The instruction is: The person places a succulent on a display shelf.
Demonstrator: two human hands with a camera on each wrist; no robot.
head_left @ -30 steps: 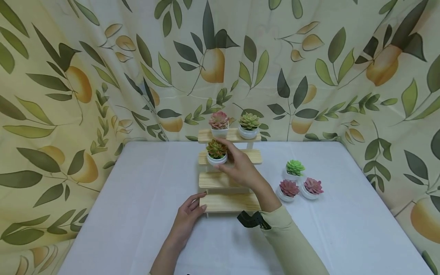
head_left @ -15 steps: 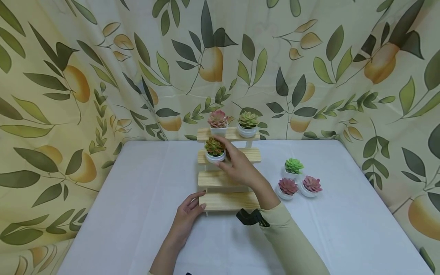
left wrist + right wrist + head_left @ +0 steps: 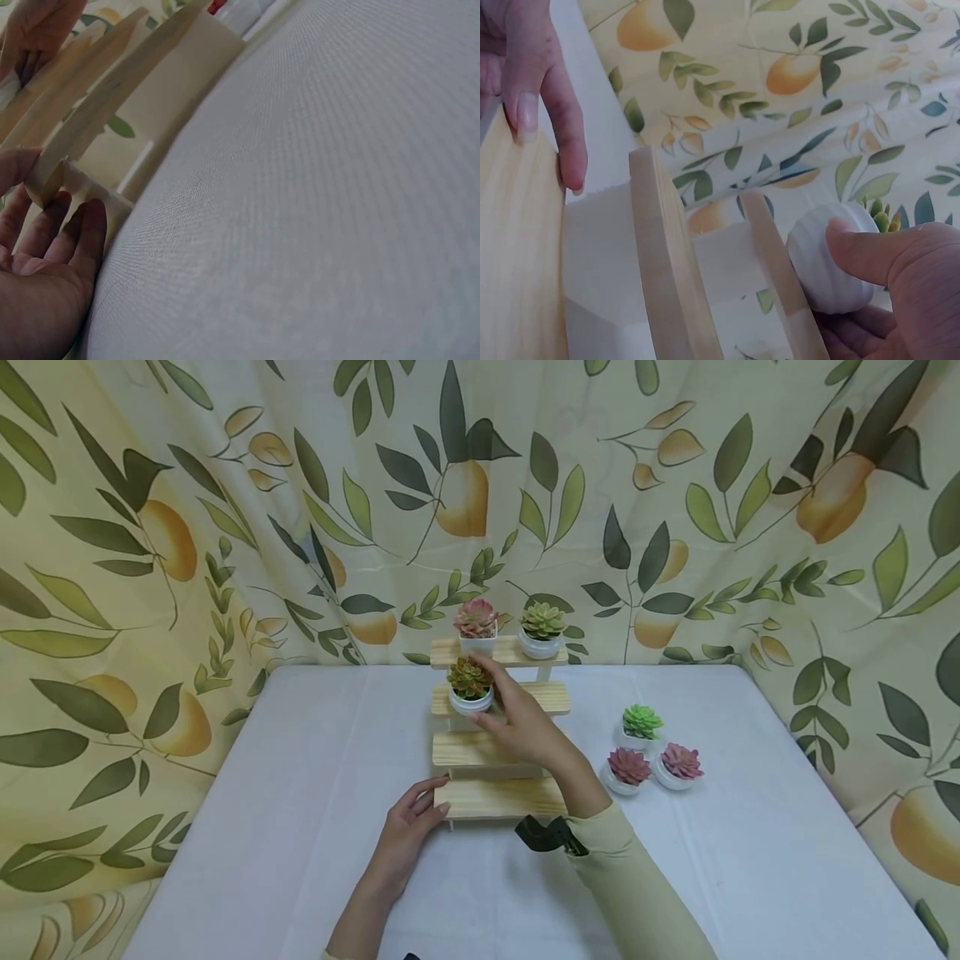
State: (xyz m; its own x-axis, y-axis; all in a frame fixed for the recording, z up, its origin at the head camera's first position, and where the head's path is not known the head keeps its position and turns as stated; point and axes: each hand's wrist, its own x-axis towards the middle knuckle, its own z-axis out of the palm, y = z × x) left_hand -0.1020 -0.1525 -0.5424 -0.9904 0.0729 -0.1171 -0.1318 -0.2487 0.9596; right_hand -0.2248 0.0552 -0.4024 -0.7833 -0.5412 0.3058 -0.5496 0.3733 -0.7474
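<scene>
My right hand (image 3: 521, 714) grips a white round pot with a green-and-orange succulent (image 3: 470, 678) at the left end of the second shelf from the top. In the right wrist view the thumb lies across the white pot (image 3: 829, 259), right beside the shelf edge. My left hand (image 3: 408, 827) holds the left end of the lowest board of a stepped wooden stand (image 3: 495, 799). The left wrist view has its thumb above the board (image 3: 112, 97) and fingers below. On the top shelf stand a pink succulent (image 3: 476, 620) in a square pot and a pale green succulent (image 3: 543, 622).
Right of the stand, three potted succulents sit close together on the white-covered table (image 3: 772, 827): a bright green one (image 3: 642, 723), a dark pink one (image 3: 628, 767) and another pink one (image 3: 682, 762). A curtain (image 3: 480, 510) with leaf and fruit print hangs behind.
The camera view shifts very slightly. Both hands keep their places, the right on the potted succulent and the left on the lowest board.
</scene>
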